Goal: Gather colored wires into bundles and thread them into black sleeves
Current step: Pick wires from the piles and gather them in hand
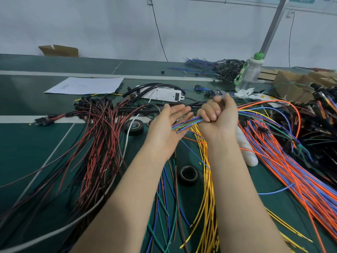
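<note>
My right hand (219,114) grips a small bundle of colored wires (186,124), blue, green, purple and yellow, above the middle of the green table. The bundle's free ends point left and rest against the palm of my left hand (167,128), whose fingers are straight and spread. The held wires run off to the right into a big pile of orange and blue wires (284,156). Black sleeves (145,110) lie just behind my hands, near a white box (162,94).
Red and black wire harnesses (94,136) cover the left of the table (27,152). Yellow wires (206,189) run between my forearms. Two rolls of black tape (134,127) (188,173), a sheet of paper (85,85) and a water bottle (249,73) lie around.
</note>
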### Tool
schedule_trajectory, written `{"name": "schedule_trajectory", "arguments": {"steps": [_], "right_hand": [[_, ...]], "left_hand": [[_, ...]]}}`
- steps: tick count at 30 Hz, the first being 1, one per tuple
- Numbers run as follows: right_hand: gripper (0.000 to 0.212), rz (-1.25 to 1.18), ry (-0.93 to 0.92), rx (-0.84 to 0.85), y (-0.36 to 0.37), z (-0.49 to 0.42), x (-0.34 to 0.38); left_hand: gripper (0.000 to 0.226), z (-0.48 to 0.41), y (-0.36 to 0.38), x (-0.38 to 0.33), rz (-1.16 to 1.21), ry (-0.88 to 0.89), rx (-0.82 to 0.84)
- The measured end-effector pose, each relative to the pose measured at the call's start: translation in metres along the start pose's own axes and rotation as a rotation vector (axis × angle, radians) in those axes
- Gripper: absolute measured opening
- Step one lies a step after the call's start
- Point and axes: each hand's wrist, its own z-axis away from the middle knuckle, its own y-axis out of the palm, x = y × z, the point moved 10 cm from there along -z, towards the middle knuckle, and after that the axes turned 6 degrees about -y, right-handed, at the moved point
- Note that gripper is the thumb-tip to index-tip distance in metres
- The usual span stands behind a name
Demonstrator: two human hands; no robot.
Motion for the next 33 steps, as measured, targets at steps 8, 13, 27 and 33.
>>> {"name": "schedule_trajectory", "arguments": {"steps": [8,13,27,33], "right_hand": [[0.043,0.006,0.11,0.062,0.016,0.01,-0.035],[0.045,0.016,0.134,0.077,0.016,0.011,-0.04],[0.055,0.103,0.036,0.069,0.02,0.014,-0.045],[0.053,0.029,-0.092,0.068,0.012,0.002,-0.002]], "left_hand": [[0.044,-0.002,-0.005,-0.004,-0.04,0.04,-0.078],[0.042,-0.002,-0.008,-0.007,0.043,0.021,-0.041],[0.034,-0.001,-0.001,-0.005,-0.122,0.037,-0.055],[0.016,0.004,-0.005,0.0,-0.51,-0.071,0.119]]}}
